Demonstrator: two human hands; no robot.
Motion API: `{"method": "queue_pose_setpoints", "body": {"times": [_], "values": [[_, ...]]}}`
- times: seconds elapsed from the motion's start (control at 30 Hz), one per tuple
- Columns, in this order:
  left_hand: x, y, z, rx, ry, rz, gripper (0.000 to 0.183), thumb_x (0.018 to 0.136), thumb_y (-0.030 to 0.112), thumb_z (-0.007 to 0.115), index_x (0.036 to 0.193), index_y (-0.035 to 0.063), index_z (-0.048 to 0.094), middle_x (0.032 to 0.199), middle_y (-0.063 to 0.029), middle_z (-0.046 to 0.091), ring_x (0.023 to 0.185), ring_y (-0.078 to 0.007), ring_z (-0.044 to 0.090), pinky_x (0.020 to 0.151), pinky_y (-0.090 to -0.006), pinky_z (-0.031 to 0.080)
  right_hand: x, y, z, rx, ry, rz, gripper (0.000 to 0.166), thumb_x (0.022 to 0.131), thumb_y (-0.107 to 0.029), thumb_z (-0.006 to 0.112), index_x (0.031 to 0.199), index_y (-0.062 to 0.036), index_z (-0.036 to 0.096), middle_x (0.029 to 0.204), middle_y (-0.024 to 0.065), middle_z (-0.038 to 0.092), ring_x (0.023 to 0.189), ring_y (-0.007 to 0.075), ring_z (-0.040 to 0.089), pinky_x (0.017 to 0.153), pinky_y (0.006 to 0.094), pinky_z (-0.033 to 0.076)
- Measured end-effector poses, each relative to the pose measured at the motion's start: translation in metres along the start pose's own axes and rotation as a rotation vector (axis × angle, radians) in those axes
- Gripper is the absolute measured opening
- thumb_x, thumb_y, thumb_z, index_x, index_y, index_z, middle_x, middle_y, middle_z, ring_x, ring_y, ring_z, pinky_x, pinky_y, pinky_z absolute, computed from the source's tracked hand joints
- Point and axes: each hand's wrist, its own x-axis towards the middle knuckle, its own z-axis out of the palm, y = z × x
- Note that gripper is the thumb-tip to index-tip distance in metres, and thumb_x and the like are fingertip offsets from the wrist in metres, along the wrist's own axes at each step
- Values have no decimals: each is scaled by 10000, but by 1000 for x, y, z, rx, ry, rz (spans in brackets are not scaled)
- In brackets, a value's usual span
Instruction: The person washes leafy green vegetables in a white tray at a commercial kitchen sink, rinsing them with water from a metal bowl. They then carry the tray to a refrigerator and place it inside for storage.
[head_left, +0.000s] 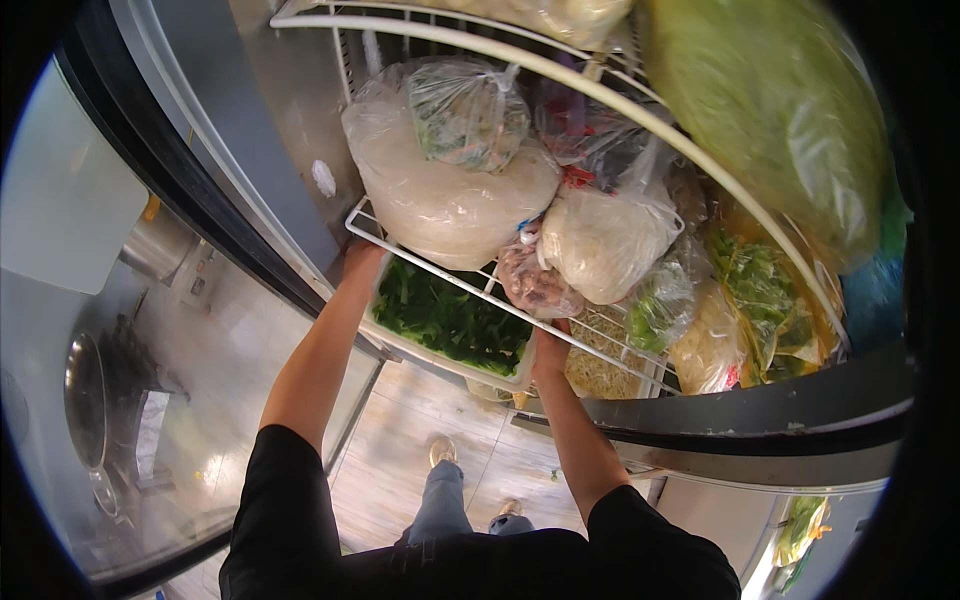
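Observation:
A white plastic tub (442, 346) of dark green chopped leafy vegetables (450, 315) sits beneath a white wire shelf (442, 271) of a fridge, its near end jutting past the shelf's front edge. My left hand (364, 253) is at the tub's left side, its fingers mostly hidden by the shelf and the tub. On the opposite side my right hand (552, 346) grips the tub, with its fingertips out of sight. Just right of that hand, pale bean sprouts (600, 367) show below the shelf wires.
The wire shelf bears a large bag of whitish food (450, 202), a knotted white bag (607, 240) and a bag of pinkish-brown pieces (536, 281). A yellow-green bag (772, 127) bulges over the upper shelf's rim (525, 56). The open glass door (247, 367) stands at left.

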Motion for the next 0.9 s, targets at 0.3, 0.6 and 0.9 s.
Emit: {"method": "queue_pose_setpoints", "body": {"times": [0.3, 0.6, 0.9], "values": [[15, 1, 26, 358, -105, 205, 547, 799, 435, 478, 1250, 130, 428, 1259, -126, 447, 1172, -262, 409, 954, -329, 331, 32, 45, -11, -44, 10, -75, 389, 782, -80, 594, 1145, -67, 455, 1142, 32, 497, 1010, 152, 465, 854, 283, 376], [-103, -21, -11, 275, 81, 493, 239, 801, 131, 549, 1012, 21, 572, 1021, -136, 582, 956, -245, 549, 817, -308, 436, 38, 38, 0, -268, 73, 16, 432, 785, -128, 598, 1180, -9, 469, 1196, 70, 484, 1045, 161, 450, 885, 286, 358], [-361, -258, -252, -709, 872, -462, 225, 815, 163, 500, 1009, 49, 513, 867, -65, 562, 804, -165, 545, 707, -285, 467, 21, 19, 20, -132, -71, 149, 455, 796, -179, 562, 1194, -37, 393, 1092, 99, 518, 911, 219, 529, 779, 327, 436]]}}
